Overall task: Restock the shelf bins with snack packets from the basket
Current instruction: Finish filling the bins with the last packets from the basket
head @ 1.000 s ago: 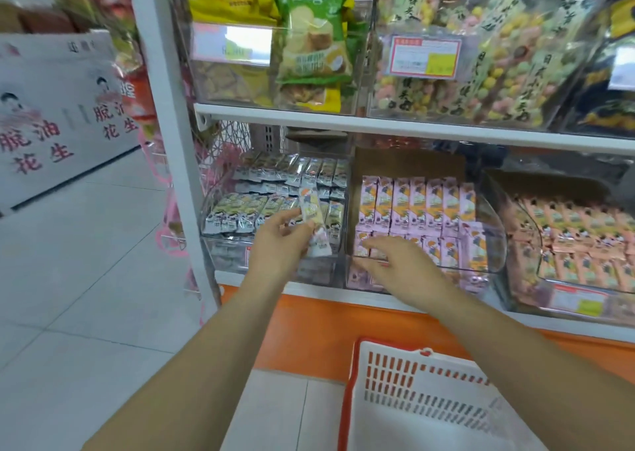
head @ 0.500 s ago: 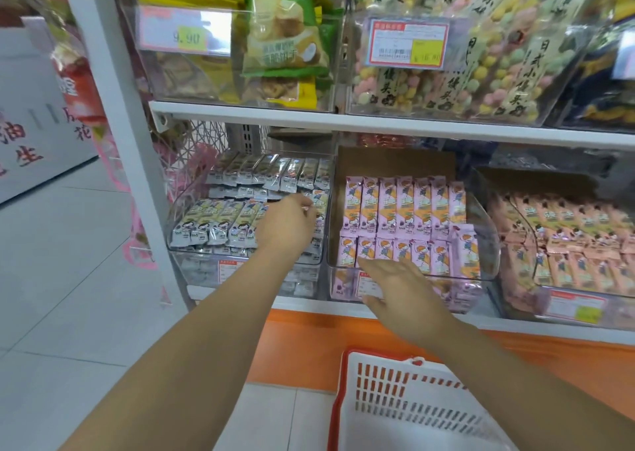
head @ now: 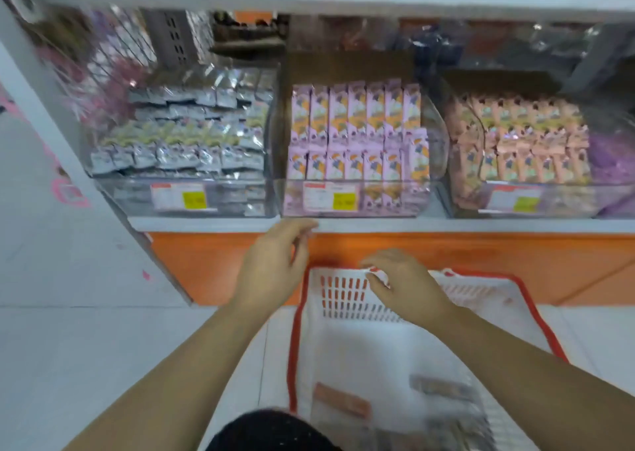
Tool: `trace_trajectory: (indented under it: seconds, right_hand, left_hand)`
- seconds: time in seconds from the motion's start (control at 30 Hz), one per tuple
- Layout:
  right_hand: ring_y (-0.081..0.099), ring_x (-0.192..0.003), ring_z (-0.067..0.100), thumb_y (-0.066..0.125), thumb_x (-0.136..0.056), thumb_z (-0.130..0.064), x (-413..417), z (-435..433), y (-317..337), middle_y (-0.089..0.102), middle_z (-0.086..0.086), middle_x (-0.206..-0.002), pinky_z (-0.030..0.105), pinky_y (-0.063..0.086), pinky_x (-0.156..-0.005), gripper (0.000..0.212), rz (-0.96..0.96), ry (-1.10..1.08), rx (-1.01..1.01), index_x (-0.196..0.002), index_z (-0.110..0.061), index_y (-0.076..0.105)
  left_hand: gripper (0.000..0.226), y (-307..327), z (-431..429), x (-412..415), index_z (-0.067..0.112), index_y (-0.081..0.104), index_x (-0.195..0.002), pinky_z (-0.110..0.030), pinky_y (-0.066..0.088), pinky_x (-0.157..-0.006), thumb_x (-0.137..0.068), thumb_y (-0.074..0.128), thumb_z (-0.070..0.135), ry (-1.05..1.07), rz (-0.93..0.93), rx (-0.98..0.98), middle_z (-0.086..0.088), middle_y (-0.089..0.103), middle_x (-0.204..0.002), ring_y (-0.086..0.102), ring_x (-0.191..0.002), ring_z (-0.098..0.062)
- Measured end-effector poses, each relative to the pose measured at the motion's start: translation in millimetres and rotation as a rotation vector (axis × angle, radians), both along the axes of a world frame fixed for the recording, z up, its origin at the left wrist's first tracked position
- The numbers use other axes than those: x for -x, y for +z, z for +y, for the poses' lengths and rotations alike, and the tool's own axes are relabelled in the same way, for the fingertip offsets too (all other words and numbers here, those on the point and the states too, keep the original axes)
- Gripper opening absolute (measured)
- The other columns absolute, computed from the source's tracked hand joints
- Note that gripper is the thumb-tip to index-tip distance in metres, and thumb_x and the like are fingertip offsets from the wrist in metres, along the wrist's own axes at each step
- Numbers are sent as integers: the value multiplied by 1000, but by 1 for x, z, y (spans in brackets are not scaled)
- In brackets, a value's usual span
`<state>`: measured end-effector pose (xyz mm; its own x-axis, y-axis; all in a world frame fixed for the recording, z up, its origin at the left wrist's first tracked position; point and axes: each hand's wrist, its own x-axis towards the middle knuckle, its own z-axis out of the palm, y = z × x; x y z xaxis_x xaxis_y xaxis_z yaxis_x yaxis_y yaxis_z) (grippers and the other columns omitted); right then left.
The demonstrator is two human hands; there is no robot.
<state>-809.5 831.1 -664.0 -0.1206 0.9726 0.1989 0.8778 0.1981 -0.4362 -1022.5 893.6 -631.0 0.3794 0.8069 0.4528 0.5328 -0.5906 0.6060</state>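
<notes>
Three clear shelf bins stand in a row. The left bin [head: 117,194] holds silver and green packets [head: 178,141], the middle bin [head: 422,196] pink-purple packets [head: 354,131], and the right bin [head: 460,199] peach packets [head: 515,141]. Below them a white basket with a red rim [head: 343,299] sits on the floor, with an orange packet [head: 340,404] and a dark packet [head: 439,388] blurred inside. My left hand [head: 275,265] hangs empty, fingers apart, just left of the basket. My right hand [head: 402,285] is over the basket's far rim, fingers curled down, nothing seen in it.
The white shelf edge [head: 446,225] runs above an orange base panel [head: 515,265]. A white upright post [head: 51,134] slants down at the left. Pale floor tiles [head: 86,330] spread to the left. Another shelf board [head: 309,0] crosses the top.
My left hand has left its packet in the left bin and dropped down beside the basket. My right hand has come down from the middle bin to the basket's rim. The view has tilted downward.
</notes>
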Motion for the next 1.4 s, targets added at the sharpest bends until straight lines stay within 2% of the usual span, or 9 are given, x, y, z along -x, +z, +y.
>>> trace_trajectory:
  seconds: [0.3, 0.43, 0.6, 0.73, 0.83, 1.0, 1.13, 1.23, 1.4]
  right_hand:
    - [47, -126, 20, 50, -96, -20, -115, -70, -118, 49, 4, -138, 31, 36, -106, 34, -159, -295, 909, -129, -14, 54]
    - [50, -122, 25, 45, -96, -14, -109, -85, -176, 50, 13, -136, 33, 42, -102, 33, -336, -153, 1120, -126, -4, 55]
    - [4, -146, 26, 50, -96, -19, -104, -113, -229, -4, 6, -159, 45, 23, -115, 66, -539, -133, 1174, -151, -13, 15]
    - [10, -145, 24, 53, -92, -23, -105, -119, -239, 8, 5, -157, 46, 22, -115, 66, -579, -122, 1157, -150, -11, 21]
    - [24, -137, 27, 52, -91, -13, -102, -106, -230, 23, 9, -148, 40, 24, -114, 57, -382, -185, 1122, -144, -13, 31]
    - [55, -102, 24, 47, -98, -16, -76, -61, -177, 54, 12, -126, 18, 42, -76, 29, 119, -228, 921, -120, -9, 64]
    - [52, -119, 18, 54, -93, -6, -42, -38, -108, 57, 0, -128, 21, 37, -98, 29, 488, -221, 750, -117, -15, 68]
    - [59, -111, 12, 57, -90, 0, -21, -42, -63, 63, 0, -123, 27, 44, -102, 29, 950, -254, 684, -112, -15, 70]
    - [69, -95, 26, 58, -81, 5, 1, -52, 5, 71, 17, -103, 30, 58, -79, 23, 1605, -208, 588, -97, -5, 72]
  left_hand:
    - [50, -99, -2, -19, 22, 37, -145, -28, 24, -112, -96, 48, 18, -146, 784, 496, 2, 25, -156, 28, -141, -17]
    - [51, -107, 0, -27, 19, 32, -147, -25, 23, -112, -98, 43, 12, -115, 810, 499, 7, 19, -157, 24, -142, -12]
    - [50, -111, -3, -26, 17, 37, -145, -20, 23, -110, -97, 39, 4, -78, 806, 440, 10, 21, -156, 25, -141, -9]
    - [51, -112, -2, -26, 21, 40, -144, -21, 28, -108, -96, 40, 3, -41, 805, 424, 12, 23, -155, 30, -139, -8]
    - [52, -113, -2, -25, 21, 40, -143, -21, 31, -106, -95, 40, 1, -48, 830, 428, 12, 22, -155, 31, -139, -8]
    - [52, -106, -4, -27, 17, 33, -147, -19, 18, -111, -97, 40, 3, -96, 885, 466, 7, 16, -158, 21, -143, -10]
    - [50, -89, -9, -29, 18, 28, -148, -29, 5, -117, -100, 41, 15, -124, 941, 474, -2, 16, -158, 11, -146, -20]
    - [46, -57, -18, -33, 19, 40, -143, -21, 24, -107, -98, 47, 19, -117, 685, 532, 1, 38, -148, 36, -136, -20]
    - [24, 0, -47, -34, 27, 64, -115, -16, 45, -84, -97, 51, 18, -244, 20, 1057, 13, 68, -110, 63, -103, -3]
